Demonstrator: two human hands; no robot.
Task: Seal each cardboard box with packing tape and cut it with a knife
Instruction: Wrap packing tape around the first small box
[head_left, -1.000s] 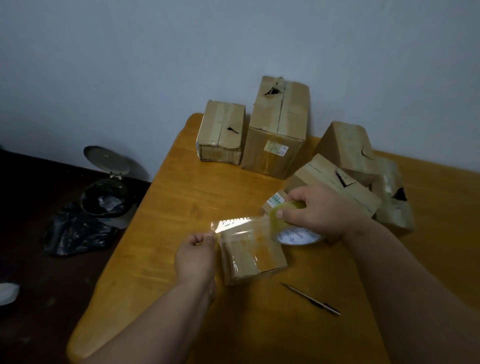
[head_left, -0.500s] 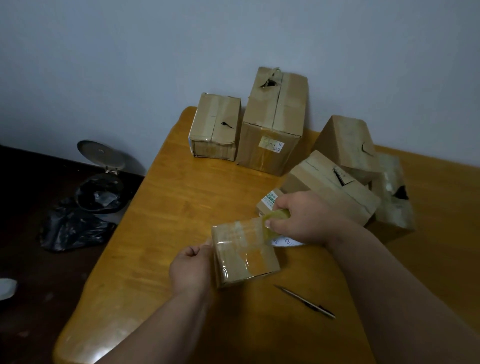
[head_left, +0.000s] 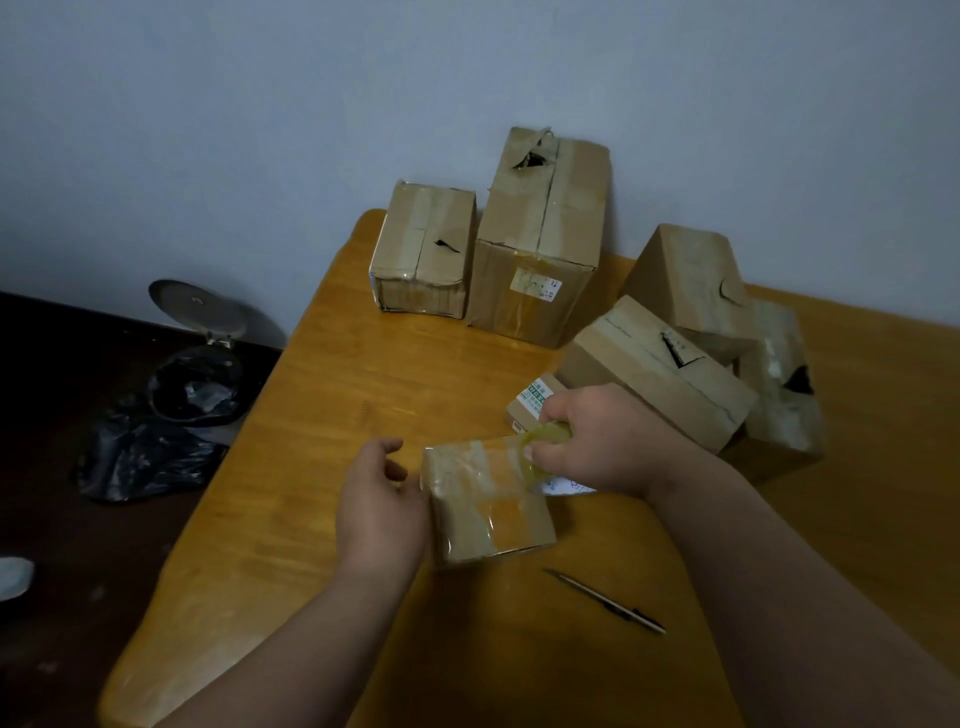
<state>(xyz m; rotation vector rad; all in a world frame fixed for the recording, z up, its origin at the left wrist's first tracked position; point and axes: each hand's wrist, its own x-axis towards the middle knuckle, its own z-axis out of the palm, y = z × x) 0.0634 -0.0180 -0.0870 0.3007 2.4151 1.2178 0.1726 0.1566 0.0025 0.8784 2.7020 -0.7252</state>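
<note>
In the head view, the step in hand looked to be laying tape across the small cardboard box (head_left: 488, 499) near the front of the wooden table (head_left: 322, 426); doing it well would mean keeping the strip taut and flat while the box is braced, then smoothing it before cutting. The right hand (head_left: 597, 441) had fingers curled around the packing tape roll (head_left: 545, 441) at the box's far right corner. The left hand (head_left: 379, 499) rested against the box's left side, fingers loosely spread, gripping nothing. The knife (head_left: 605, 601) lay untouched just in front of the box.
</note>
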